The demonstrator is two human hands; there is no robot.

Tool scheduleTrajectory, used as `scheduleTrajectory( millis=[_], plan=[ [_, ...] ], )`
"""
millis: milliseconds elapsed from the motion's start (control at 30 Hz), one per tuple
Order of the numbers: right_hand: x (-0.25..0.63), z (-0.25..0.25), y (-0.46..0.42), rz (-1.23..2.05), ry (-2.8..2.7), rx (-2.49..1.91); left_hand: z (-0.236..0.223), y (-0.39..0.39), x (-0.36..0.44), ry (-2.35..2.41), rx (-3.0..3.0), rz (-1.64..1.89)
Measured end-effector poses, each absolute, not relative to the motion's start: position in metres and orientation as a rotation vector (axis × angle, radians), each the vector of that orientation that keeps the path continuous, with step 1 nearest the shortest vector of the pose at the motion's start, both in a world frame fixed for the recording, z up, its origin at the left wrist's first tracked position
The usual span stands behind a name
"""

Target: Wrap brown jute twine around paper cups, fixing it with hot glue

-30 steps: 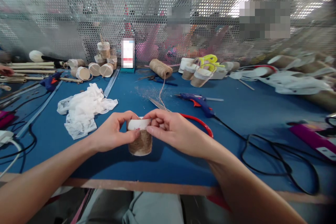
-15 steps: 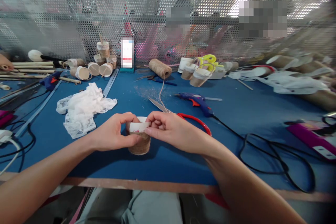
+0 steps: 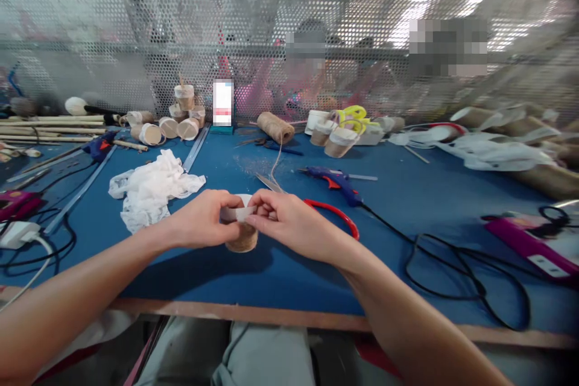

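A small paper cup wrapped in brown twine (image 3: 242, 240) stands upright between my hands near the table's front. My left hand (image 3: 210, 220) is closed round its left side, thumb in front and fingers at the rim. A pale white strip (image 3: 237, 214) runs across the front of the rim. With thumb and fingertips, my right hand (image 3: 278, 217) pinches this strip at its right end, against the rim. Behind my right hand lie scissors with red handles (image 3: 337, 214), partly covered by it. From a twine spool (image 3: 275, 128), one strand runs down to the scissor blades.
Crumpled white lace (image 3: 156, 190) lies left of the cup. A blue glue gun (image 3: 335, 181) lies to the right, its black cable looping to a purple power strip (image 3: 529, 247). Wrapped cups (image 3: 185, 126) and a phone (image 3: 222, 102) stand at the back before a perforated metal screen.
My hands have lifted slightly together with the cup, and a pale strip now covers the red-marked rim. The view has tilted up a little.
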State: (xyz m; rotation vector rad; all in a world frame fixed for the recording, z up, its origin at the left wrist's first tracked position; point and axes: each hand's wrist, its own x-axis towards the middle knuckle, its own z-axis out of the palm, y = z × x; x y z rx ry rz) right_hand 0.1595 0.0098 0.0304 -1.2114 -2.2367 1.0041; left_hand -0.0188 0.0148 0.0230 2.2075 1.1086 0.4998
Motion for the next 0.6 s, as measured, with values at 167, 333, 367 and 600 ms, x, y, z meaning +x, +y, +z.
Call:
scheduleTrajectory(
  millis=[167, 333, 367, 600],
  plan=[
    [0.16, 0.027, 0.012, 0.951, -2.236, -1.166, 0.018, 0.015, -0.017, 1.11, 2.131, 0.597],
    [0.167, 0.028, 0.016, 0.867, -2.06, -1.156, 0.011, 0.016, -0.022, 1.079, 1.869, 0.728],
    [0.171, 0.031, 0.017, 0.845, -1.998, -1.144, 0.009, 0.017, -0.023, 1.079, 1.843, 0.754],
    [0.233, 0.048, 0.054, 0.143, -1.733, -1.757, 0.003, 0.013, -0.028, 1.111, 1.97, 0.937]
  ],
)
